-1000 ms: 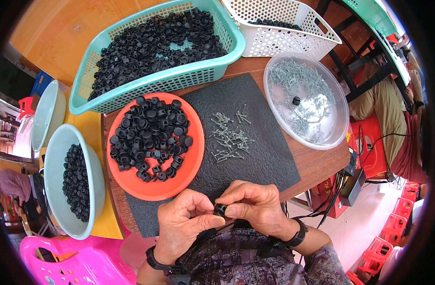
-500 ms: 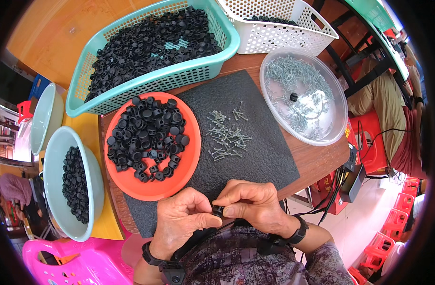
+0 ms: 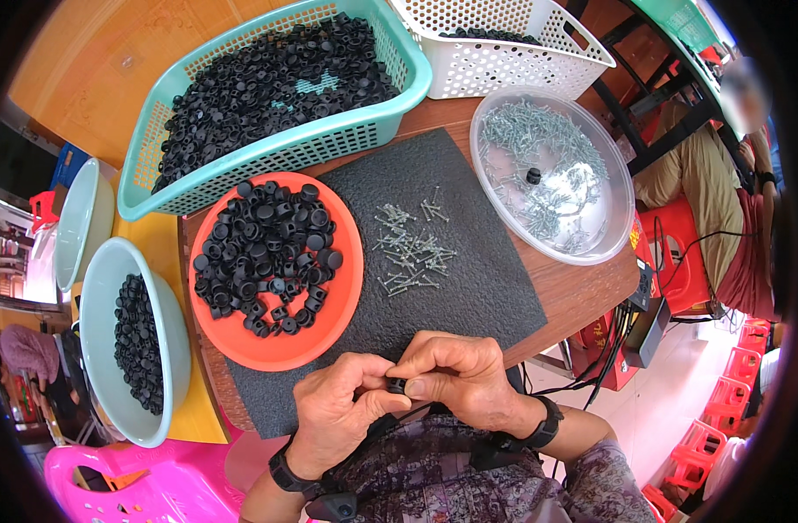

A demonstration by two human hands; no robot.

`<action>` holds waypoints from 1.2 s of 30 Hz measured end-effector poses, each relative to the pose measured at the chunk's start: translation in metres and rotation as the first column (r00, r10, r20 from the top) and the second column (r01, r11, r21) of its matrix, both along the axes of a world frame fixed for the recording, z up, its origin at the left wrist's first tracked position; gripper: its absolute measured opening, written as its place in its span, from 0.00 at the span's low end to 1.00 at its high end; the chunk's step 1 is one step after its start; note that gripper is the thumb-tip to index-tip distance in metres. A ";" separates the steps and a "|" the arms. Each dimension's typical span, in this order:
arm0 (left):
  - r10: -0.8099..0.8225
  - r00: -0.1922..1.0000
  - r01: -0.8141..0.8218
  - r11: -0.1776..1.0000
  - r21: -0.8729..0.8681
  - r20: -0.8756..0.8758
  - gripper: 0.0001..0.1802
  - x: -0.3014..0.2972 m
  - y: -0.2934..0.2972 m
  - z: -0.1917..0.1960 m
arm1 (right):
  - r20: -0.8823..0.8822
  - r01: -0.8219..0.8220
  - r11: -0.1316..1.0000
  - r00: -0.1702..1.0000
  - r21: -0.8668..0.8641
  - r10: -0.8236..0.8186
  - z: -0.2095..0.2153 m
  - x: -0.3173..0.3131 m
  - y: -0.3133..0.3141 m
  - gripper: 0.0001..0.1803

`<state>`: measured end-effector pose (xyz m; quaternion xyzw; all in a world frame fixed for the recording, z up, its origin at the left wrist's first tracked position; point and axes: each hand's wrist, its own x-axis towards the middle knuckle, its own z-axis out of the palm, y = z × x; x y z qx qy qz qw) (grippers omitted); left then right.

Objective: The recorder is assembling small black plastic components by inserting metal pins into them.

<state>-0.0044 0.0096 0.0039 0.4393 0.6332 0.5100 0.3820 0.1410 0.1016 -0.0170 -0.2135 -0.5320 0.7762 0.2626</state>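
Observation:
Over the near edge of a black mat [image 3: 486, 296], my left hand [image 3: 338, 408] and my right hand [image 3: 468, 379] meet fingertip to fingertip. Between them they pinch one small black plastic part [image 3: 398, 384], mostly covered by the thumbs and fingers. Ahead of the hands, a loose group of silver screws [image 3: 412, 248] lies on the mat. Left of the screws, a round orange tray [image 3: 339, 327] holds many similar black plastic parts [image 3: 264, 235].
A turquoise basket [image 3: 346, 144] full of black parts stands at the back, beside a white perforated basket [image 3: 521, 65]. A clear round tub [image 3: 582, 260] of screws is at the right. Light-blue basins [image 3: 174, 349] stand left. Someone sits at right near red stools [image 3: 699, 444].
The view has shifted slightly. Both hands remain pinched on the black part, and my left hand has drawn a little closer to my right.

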 end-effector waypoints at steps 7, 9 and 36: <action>-0.062 0.972 0.077 0.995 0.061 -0.226 0.18 -0.003 0.003 -0.005 | -0.002 -0.022 0.999 1.000 0.039 0.023 -0.001 0.001 0.003 0.07; -0.056 0.981 0.071 0.995 0.073 -0.183 0.18 -0.002 0.004 -0.003 | -0.005 -0.023 0.999 1.000 0.047 0.023 0.000 0.001 0.001 0.07; 0.039 0.999 -0.039 0.999 -0.004 0.019 0.24 0.002 -0.012 -0.017 | 0.173 0.237 0.614 0.829 0.753 -0.532 0.088 0.009 0.160 0.13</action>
